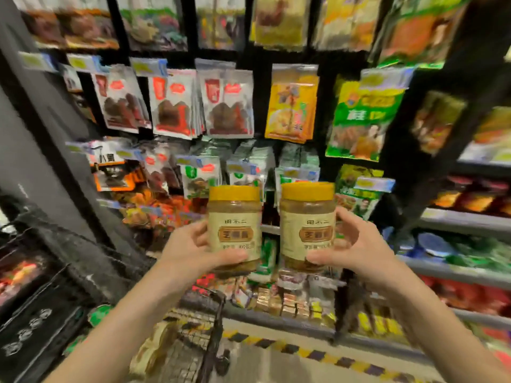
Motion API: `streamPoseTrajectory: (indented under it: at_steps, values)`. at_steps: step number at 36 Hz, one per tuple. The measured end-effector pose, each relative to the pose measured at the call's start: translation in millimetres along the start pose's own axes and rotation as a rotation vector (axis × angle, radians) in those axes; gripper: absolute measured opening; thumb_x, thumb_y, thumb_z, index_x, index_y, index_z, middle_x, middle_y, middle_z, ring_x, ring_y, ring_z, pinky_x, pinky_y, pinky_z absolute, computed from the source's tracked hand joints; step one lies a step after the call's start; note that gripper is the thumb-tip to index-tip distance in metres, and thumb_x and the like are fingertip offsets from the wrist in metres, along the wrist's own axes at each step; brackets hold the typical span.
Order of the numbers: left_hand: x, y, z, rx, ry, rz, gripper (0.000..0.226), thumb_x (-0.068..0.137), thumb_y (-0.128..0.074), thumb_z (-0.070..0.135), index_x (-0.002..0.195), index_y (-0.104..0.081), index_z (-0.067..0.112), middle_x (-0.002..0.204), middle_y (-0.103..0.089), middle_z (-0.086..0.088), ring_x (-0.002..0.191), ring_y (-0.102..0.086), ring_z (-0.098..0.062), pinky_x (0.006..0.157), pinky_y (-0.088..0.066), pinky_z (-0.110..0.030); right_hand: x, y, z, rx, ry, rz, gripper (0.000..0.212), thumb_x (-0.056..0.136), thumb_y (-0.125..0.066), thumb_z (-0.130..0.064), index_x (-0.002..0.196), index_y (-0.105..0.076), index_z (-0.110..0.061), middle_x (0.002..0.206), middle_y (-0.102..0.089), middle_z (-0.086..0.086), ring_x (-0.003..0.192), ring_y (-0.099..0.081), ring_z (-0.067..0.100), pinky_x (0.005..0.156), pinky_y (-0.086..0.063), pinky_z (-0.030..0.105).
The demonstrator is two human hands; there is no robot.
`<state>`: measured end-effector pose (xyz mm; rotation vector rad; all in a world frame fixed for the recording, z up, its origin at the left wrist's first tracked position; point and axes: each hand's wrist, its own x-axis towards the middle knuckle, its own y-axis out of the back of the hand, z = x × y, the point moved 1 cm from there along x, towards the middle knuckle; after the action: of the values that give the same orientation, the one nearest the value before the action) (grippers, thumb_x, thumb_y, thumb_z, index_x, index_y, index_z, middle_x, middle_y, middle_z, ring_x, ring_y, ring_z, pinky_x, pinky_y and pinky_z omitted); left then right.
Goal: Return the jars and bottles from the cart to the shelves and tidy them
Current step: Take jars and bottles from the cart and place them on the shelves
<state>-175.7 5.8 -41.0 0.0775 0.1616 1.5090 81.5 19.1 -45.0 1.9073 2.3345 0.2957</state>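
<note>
The left hand (193, 250) is gripping the left jar (235, 228) from its left side, the thumb lying across the lower front of the label and the fingers curling behind. The right hand (356, 244) is holding the right jar (307, 228) the same way from its right side. Both jars are standing upright in the air, side by side, with a narrow gap between them. Each is showing a yellow lid, a clear body full of tan paste and a cream label with a brown panel. Behind them, hanging packets (177, 106) are covering a black wall, and grey shelves (464, 222) are running along the right. The wire cart (210, 341) is standing below the left forearm, near the striped line (318, 352) on the floor (262, 363), which is lying open between the forearms
</note>
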Motion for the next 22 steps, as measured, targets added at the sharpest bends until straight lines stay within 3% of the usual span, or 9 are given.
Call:
streamPoseTrajectory:
  at_steps: [4, 11, 13, 16, 18, 22]
  values:
    - [5, -69, 25, -0.011, -0.058, -0.119, 0.046, 0.057, -0.082, 0.002, 0.099, -0.065, 0.014, 0.083, -0.076, 0.01, 0.076, -0.071, -0.003, 0.058, -0.051, -0.009, -43, 64, 0, -0.018, 0.026, 0.162, 0.105, 0.044, -0.093, -0.021, 0.137, -0.044, -0.015, 0.123, -0.062, 0.009, 0.098, -0.068, 0.013, 0.079, -0.056, 0.024]
    - [-6, -209, 59, -0.037, -0.126, -0.276, 0.041, 0.059, -0.082, 0.0, 0.09, -0.063, 0.019, 0.071, -0.073, 0.017, 0.068, -0.069, 0.002, 0.054, -0.048, -0.006, -142, 174, -3, -0.045, 0.072, 0.352, 0.086, 0.049, -0.092, -0.014, 0.127, -0.054, -0.017, 0.106, -0.072, 0.003, 0.094, -0.069, 0.013, 0.07, -0.053, 0.017]
    - [-12, -250, 67, -0.049, -0.143, -0.326, 0.039, 0.06, -0.081, -0.001, 0.088, -0.062, 0.021, 0.069, -0.073, 0.017, 0.068, -0.069, 0.003, 0.053, -0.048, -0.007, -171, 207, -1, -0.047, 0.063, 0.403, 0.082, 0.054, -0.087, -0.008, 0.127, -0.053, -0.019, 0.107, -0.071, 0.002, 0.096, -0.069, 0.014, 0.072, -0.054, 0.019]
    - [-23, -305, 79, -0.043, -0.166, -0.404, 0.042, 0.059, -0.083, 0.004, 0.093, -0.064, 0.02, 0.078, -0.075, 0.012, 0.072, -0.07, 0.001, 0.054, -0.049, -0.007, -209, 254, 4, -0.071, 0.069, 0.479, 0.085, 0.052, -0.091, -0.015, 0.128, -0.053, -0.02, 0.11, -0.07, 0.003, 0.103, -0.067, 0.017, 0.081, -0.056, 0.028]
    - [-28, -339, 86, -0.035, -0.18, -0.457, 0.051, 0.052, -0.086, 0.013, 0.099, -0.066, 0.018, 0.086, -0.076, 0.007, 0.078, -0.071, -0.003, 0.057, -0.05, -0.008, -233, 282, 6, -0.067, 0.084, 0.525, 0.086, 0.049, -0.091, -0.019, 0.127, -0.054, -0.019, 0.11, -0.07, 0.005, 0.103, -0.067, 0.02, 0.084, -0.056, 0.034]
    - [-31, -400, 100, -0.01, -0.204, -0.524, 0.085, 0.022, -0.091, 0.043, 0.1, -0.065, 0.023, 0.092, -0.075, 0.009, 0.085, -0.071, -0.007, 0.062, -0.053, -0.012, -273, 326, 5, -0.046, 0.133, 0.6, 0.071, 0.051, -0.083, -0.008, 0.116, -0.059, -0.025, 0.103, -0.073, 0.001, 0.093, -0.07, 0.019, 0.074, -0.057, 0.026]
